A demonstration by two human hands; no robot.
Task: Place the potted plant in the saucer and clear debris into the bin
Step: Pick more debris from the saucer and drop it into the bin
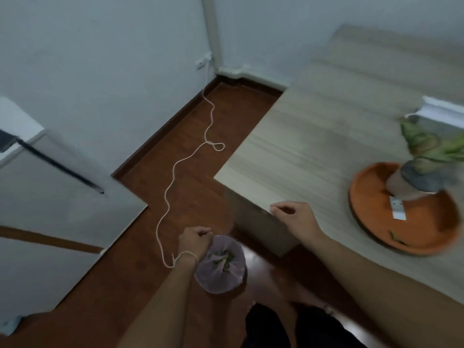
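The potted plant (416, 172), green leaves in a grey pot, stands in the orange saucer (376, 217) on the light wooden table (313, 126) at the right. A white tag and a few leaf bits lie in the saucer. On the floor below the table corner sits a small bin lined with a purple bag (221, 275), with green leaf debris inside. My left hand (194, 241) is over the bin's left rim with its fingers curled; whether it holds anything I cannot tell. My right hand (293, 216) hovers at the table's near corner, fingers loosely curled, holding nothing visible.
A white cord (190, 156) runs across the brown wooden floor from a wall socket (202, 64) to my left wrist. A grey fridge (50, 197) stands at the left. A white and metal object (442, 114) sits behind the plant. My legs are at the bottom.
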